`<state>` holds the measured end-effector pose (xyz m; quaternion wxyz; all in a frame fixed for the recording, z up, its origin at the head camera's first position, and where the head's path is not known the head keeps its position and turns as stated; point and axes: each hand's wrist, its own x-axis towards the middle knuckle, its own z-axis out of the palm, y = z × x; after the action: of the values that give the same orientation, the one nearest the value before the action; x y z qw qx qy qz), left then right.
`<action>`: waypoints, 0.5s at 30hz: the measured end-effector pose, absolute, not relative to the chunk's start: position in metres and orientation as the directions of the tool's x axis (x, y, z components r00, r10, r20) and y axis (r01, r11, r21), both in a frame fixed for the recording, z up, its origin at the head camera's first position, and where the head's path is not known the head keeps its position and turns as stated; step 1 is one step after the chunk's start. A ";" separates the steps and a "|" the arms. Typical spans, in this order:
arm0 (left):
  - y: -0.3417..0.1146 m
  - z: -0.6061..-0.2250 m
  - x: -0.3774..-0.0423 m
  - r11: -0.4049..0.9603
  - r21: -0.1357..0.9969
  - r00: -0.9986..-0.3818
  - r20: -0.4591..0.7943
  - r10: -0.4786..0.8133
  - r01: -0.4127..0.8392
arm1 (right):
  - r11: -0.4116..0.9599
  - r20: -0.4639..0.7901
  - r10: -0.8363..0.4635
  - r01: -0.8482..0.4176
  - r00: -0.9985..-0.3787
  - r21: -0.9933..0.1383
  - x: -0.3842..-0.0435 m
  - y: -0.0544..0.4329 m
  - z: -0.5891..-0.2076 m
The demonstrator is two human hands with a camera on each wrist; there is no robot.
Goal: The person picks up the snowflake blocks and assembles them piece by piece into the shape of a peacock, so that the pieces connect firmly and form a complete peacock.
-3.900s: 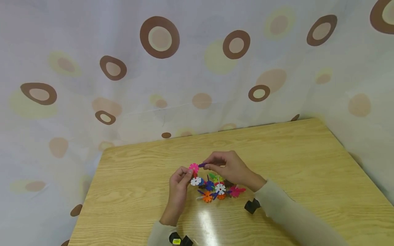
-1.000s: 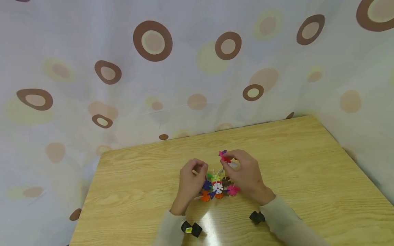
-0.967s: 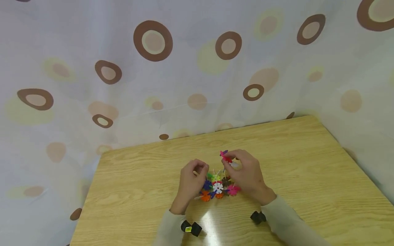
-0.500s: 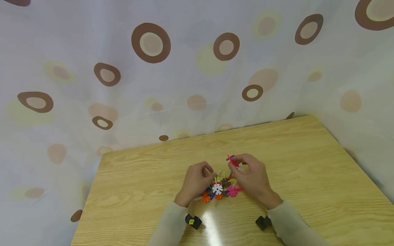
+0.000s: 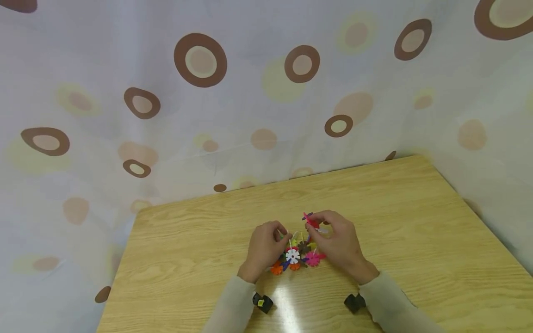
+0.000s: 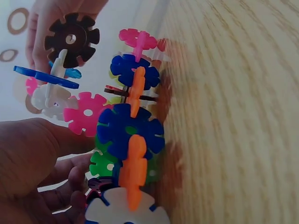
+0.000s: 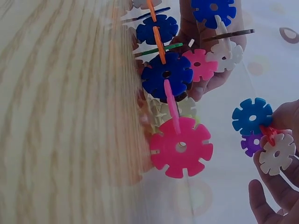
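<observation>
Notched plastic interlocking discs form a low, many-coloured structure (image 5: 293, 255) on the table. My left hand (image 5: 264, 247) is at its left side, thumb and index finger pinching an upper part; the left wrist view shows the thumb by a pink disc (image 6: 77, 119). My right hand (image 5: 341, 240) pinches a small cluster of joined discs (image 5: 311, 222) above the structure's right side. In the right wrist view this cluster has a blue disc (image 7: 242, 114), a white disc (image 7: 268, 161), a purple one and a red one. Palm and fingers hide some discs.
The wood-grain table (image 5: 200, 259) reaches back to a patterned curtain (image 5: 250, 92), which also hangs along the right side. Black wrist cameras (image 5: 263, 303) are strapped below both hands. A bright light reflection lies on the table near the front.
Earlier my left hand held the small cluster and my right a purple disc. Now the right holds the cluster, purple disc included, and the left has shifted right onto the structure.
</observation>
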<state>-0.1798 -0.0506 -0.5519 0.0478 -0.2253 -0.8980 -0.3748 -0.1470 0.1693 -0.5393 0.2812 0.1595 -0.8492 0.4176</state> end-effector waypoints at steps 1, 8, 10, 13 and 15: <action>-0.051 -0.553 -0.180 0.622 0.647 -0.894 0.259 0.365 0.441 | 0.600 0.612 -0.039 -0.508 -0.790 -0.618 -0.147 0.169 -0.540; -0.051 -0.556 -0.179 0.614 0.641 -0.887 0.307 0.345 0.461 | 0.599 0.603 -0.046 -0.506 -0.796 -0.621 -0.147 0.168 -0.544; -0.050 -0.557 -0.179 0.601 0.638 -0.876 0.343 0.339 0.482 | 0.595 0.597 -0.042 -0.500 -0.801 -0.629 -0.147 0.169 -0.544; -0.050 -0.556 -0.180 0.587 0.654 -0.879 0.361 0.312 0.477 | 0.581 0.588 -0.034 -0.494 -0.809 -0.647 -0.146 0.169 -0.543; -0.049 -0.548 -0.178 0.588 0.676 -0.896 0.336 0.290 0.444 | 0.569 0.583 -0.028 -0.492 -0.812 -0.659 -0.146 0.169 -0.542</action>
<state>-0.1776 -0.0487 -0.5481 0.0952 -0.2074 -0.8859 -0.4040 -0.1465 0.1690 -0.5425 0.2652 0.1538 -0.8450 0.4381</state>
